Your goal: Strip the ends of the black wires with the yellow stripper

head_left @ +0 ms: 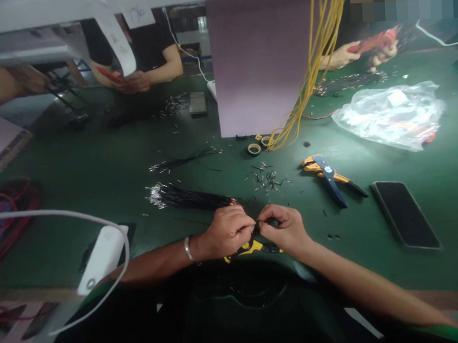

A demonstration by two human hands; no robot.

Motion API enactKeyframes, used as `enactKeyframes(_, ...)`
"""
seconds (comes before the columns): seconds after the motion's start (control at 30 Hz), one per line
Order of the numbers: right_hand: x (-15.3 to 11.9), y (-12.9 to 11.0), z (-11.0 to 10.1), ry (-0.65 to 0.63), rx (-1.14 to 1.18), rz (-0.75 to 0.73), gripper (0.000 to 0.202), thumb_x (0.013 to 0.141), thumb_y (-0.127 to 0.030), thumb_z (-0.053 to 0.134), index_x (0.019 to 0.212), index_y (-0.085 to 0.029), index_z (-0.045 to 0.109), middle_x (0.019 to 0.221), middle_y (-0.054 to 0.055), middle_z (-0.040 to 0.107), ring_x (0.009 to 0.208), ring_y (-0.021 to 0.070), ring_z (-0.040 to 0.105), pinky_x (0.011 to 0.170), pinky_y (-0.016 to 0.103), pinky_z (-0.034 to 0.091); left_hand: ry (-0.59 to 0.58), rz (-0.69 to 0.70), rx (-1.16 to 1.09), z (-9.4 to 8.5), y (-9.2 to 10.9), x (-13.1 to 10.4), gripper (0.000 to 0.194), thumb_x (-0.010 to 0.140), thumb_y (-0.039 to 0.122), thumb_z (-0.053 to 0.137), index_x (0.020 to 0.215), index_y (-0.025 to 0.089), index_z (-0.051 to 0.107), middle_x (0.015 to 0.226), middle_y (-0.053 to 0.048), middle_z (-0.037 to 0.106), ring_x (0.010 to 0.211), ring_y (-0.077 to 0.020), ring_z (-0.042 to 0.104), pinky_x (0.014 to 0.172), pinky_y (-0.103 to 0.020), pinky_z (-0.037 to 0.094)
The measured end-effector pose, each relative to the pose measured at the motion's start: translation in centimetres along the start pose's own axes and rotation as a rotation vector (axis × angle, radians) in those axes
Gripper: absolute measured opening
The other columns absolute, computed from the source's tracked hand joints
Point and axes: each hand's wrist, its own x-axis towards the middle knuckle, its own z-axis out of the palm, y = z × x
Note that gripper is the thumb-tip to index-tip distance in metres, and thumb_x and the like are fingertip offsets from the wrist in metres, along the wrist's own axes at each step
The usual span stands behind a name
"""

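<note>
My left hand and my right hand meet fingertip to fingertip near the front edge of the green table. Both are pinched closed on something too small to make out. Just behind my left hand lies a bundle of black wires with bright tips at its left end. Beneath the hands, a yellow and black tool is partly hidden. Small black offcuts are scattered beyond my right hand. A blue and orange wire stripper rests to the right of them.
A phone lies at the right, a clear plastic bag behind it. Yellow wires hang beside a pale panel. A white power strip and its cable are at the left. Across the table, other people's hands hold red tools.
</note>
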Motion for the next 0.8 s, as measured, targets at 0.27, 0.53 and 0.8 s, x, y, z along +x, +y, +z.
enactKeyframes(0.27, 0.7, 0.0, -0.4, 0.077, -0.156, -0.26, 0.012, 0.073, -0.013, 0.057, 0.069, -0.023, 0.059, 0.062, 0.0, 0.066, 0.057, 0.016, 0.062, 0.056, 0.028, 0.049, -0.047, -0.466, -0.335, -0.7, -0.2, 0.5, 0.012, 0.077, 0.019, 0.058, 0.071, 0.015, 0.067, 0.063, -0.002, 0.064, 0.062, -0.0127, 0.057, 0.066, -0.026, 0.047)
enactKeyframes(0.53, 0.7, 0.5, -0.3, -0.05, -0.127, -0.401, 0.016, 0.079, -0.009, 0.054, 0.084, -0.023, 0.063, 0.074, 0.006, 0.069, 0.065, 0.0192, 0.062, 0.062, 0.034, 0.051, -0.21, -0.839, -0.878, -0.4, -0.8, 0.9, 0.027, 0.081, 0.033, 0.057, 0.066, 0.011, 0.061, 0.061, -0.003, 0.061, 0.052, -0.0087, 0.053, 0.049, -0.019, 0.043)
enactKeyframes(0.8, 0.8, 0.2, -0.1, -0.055, -0.198, -0.431, 0.015, 0.076, -0.01, 0.052, 0.077, -0.023, 0.06, 0.07, 0.005, 0.067, 0.061, 0.0177, 0.059, 0.059, 0.031, 0.05, -0.297, -0.827, -0.63, -0.5, -1.0, 0.8, 0.016, 0.075, 0.024, 0.055, 0.066, 0.012, 0.062, 0.049, 0.003, 0.052, 0.042, -0.0063, 0.042, 0.04, -0.016, 0.031)
